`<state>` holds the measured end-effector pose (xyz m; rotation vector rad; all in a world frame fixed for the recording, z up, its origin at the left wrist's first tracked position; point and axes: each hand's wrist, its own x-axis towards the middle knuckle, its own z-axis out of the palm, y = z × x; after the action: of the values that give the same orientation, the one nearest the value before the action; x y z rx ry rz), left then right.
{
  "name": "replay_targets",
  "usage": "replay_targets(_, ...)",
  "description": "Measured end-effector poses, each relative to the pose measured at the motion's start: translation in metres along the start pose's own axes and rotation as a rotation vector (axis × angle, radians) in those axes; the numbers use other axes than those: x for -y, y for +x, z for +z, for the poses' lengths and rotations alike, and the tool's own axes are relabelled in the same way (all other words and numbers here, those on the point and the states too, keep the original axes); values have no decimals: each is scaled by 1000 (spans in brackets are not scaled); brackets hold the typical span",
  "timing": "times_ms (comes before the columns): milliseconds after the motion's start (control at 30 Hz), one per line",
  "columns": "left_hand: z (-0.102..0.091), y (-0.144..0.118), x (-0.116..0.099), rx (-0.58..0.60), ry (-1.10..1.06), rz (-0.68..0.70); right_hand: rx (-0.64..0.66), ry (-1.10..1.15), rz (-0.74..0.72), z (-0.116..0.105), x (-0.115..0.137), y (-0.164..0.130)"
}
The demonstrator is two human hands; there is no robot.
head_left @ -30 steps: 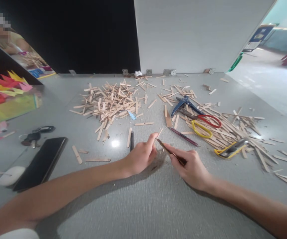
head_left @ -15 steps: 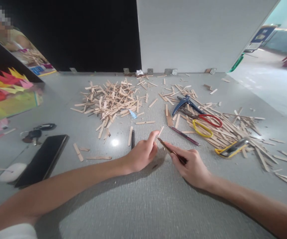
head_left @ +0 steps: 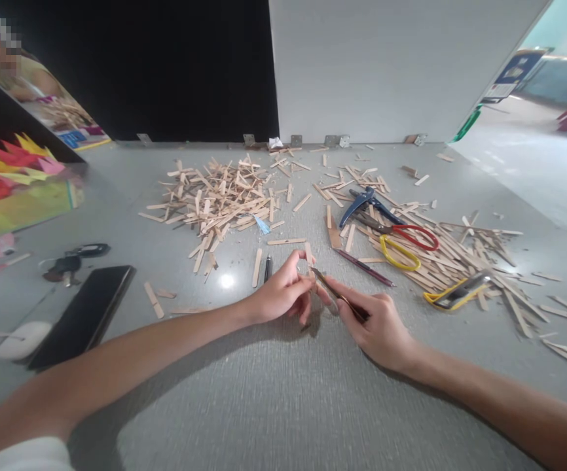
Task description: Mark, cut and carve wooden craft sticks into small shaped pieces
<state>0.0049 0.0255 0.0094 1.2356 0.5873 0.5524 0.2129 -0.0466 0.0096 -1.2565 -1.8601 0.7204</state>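
The left hand held the stick pinched in its fingers, at that hand's two o'clock, the long axis running roughly twelve to six. The right hand, farther off, had its fingers closed round a slim tool aimed at ten o'clock, its tip beside the stick; whether they touched, I could not tell.

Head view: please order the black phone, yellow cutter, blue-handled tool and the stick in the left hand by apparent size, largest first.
1. Black phone
2. Yellow cutter and blue-handled tool: too alike to rank
3. Stick in the left hand, partly covered by fingers
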Motion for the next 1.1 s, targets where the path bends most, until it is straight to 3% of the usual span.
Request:
replay_targets(333, -4, 2, -1, -7, -42, -64, 113, 211, 197, -11, 2, 7)
replay_targets(667, -6, -2, 1, -165, 243, 13, -12, 34, 77, -6, 3, -1)
replay_targets(1100, -5, -7, 3, -241, 457, 79, -30, -57, 50, -5, 3, 0)
